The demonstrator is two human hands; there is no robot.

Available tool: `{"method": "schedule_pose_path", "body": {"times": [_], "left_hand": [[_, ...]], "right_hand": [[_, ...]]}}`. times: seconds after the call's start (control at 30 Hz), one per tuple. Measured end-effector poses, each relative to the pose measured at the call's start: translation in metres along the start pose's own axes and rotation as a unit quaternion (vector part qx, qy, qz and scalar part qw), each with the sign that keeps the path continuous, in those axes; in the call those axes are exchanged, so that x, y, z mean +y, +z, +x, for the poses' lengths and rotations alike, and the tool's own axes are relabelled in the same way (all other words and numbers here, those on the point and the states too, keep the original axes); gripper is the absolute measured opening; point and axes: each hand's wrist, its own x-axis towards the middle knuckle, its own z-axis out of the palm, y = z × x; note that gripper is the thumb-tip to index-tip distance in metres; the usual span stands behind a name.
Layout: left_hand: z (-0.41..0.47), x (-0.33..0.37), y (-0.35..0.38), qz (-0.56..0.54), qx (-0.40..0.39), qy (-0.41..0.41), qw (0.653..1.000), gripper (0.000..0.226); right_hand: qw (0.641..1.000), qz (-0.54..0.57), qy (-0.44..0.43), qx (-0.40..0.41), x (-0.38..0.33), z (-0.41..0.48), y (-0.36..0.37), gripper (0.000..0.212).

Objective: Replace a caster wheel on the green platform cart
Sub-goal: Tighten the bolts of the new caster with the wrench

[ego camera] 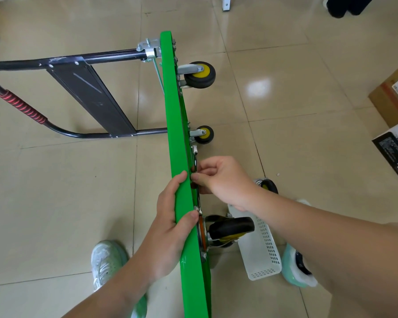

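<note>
Green platform cart (178,138) stands on edge on the floor (78,203), left hand (168,228) curled round its upper rim and best kept firm while the right hand (223,180), pinching what seems a small fastener hidden under its fingers at the underside, turns it squarely.

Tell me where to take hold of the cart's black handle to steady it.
Take the red ribbed sleeve on the end bar of the handle, coming from above. The deck stands on edge, the handle juts out to its left, and that bar looks free all round, so fingers can wrap it.
</note>
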Motion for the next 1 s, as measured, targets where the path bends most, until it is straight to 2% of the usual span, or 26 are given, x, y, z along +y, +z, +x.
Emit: {"method": "schedule_pose_path", "body": {"times": [0.23,0.4,0.53,0.7,0.83,1.0], "left_hand": [[0.001,-0.002,0.0,-0.011,-0.002,0.002,1.0,0.07],[0.0,0.001,0.0,-0.002,-0.004,0.001,1.0,0.068],[0.001,-0.001,-0.001,-0.01,-0.011,-0.007,1.0,0.07],[0.0,-0.002,-0.002,0.004,-0.013,-0.005,1.0,0.069],[0.001,-0.002,-0.002,0.011,-0.011,-0.006,1.0,0.069],[0.001,-0.001,-0.002,0.01,-0.01,-0.012,1.0,0.069]], "right_hand": [[0.999,0.027,0.009,0.017,-0.002,0.001,0.0,0.007],[0.999,0.041,0.028,-0.007,-0.006,0.006,-0.003,0.033],[0.999,0.045,0.03,-0.009,-0.003,0.009,-0.002,0.018],[0.995,0.064,0.081,0.005,0.001,0.023,-0.004,0.01],[0.993,0.057,0.104,-0.005,0.002,0.03,-0.001,0.015],[0.982,0.08,0.174,0.005,0.005,0.04,-0.002,0.024]]}}
